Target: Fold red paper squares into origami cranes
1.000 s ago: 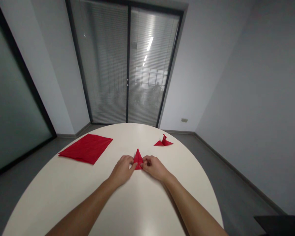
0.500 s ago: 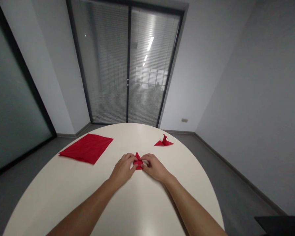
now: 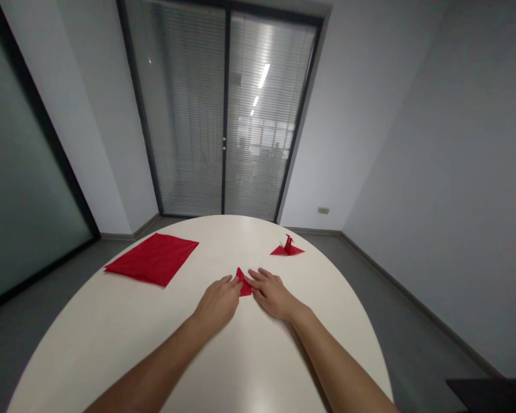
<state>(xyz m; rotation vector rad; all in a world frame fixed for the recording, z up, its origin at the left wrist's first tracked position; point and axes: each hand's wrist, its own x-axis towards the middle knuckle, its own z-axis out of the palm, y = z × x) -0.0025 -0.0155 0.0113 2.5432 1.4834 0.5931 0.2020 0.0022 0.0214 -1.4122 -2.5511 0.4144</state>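
A small piece of folded red paper (image 3: 245, 289) lies on the table in front of me, with a pointed tip at its far end. My left hand (image 3: 220, 299) is at its left side, fingers closed together and pressed onto the paper; the thumb is mostly hidden. From the right, my right hand (image 3: 272, 293) touches the paper with its fingertips, its fingers stretched out and apart. Beyond my right hand stands a folded red paper crane (image 3: 288, 249) with spread wings.
A flat stack of red paper sheets (image 3: 152, 261) lies on the left part of the round white table (image 3: 223, 367). Behind the table are glass panels with blinds (image 3: 189, 143). A dark object (image 3: 490, 394) shows at the lower right corner.
My left fingers have moved further over the folded paper. My right fingers have opened from a pinch and spread out. The crane and the stack have stayed put.
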